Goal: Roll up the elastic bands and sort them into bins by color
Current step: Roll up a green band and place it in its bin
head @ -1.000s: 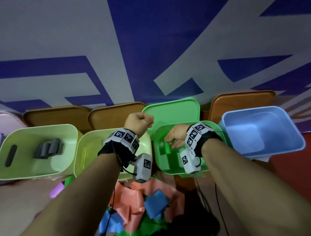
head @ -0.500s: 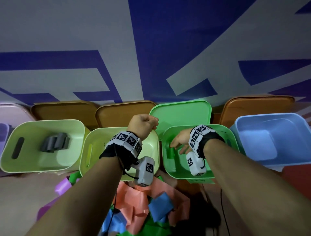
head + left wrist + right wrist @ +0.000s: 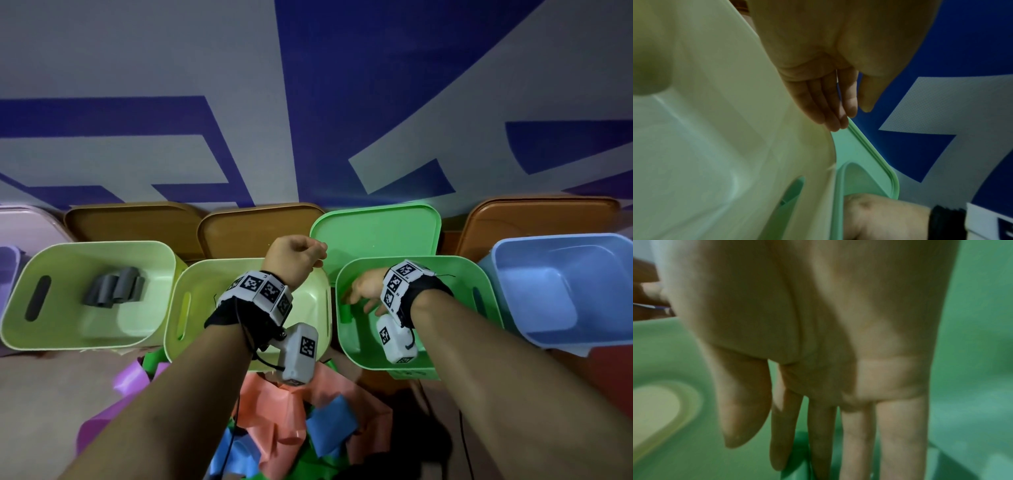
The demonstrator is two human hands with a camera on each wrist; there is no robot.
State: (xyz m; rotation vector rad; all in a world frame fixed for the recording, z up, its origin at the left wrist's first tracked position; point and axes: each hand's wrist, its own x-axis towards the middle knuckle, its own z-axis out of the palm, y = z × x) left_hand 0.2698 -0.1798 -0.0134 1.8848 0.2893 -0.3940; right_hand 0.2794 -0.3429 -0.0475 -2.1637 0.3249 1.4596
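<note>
The rolled green elastic band stood roughly upright inside the green bin, its long axis near vertical, against the bin's left wall with bare floor to its right. The right hand reached into that bin, grip released, straight fingers at the roll; contact could not be told. The left hand hung over the far rim of the pale green bin, loosely curled, grasping nothing.

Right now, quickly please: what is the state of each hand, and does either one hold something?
Left hand: open, fingers loosely bent, holding nothing, above the light green bin.
Right hand: open, fingers straight, inside the green bin, at the green rolled band.
</note>
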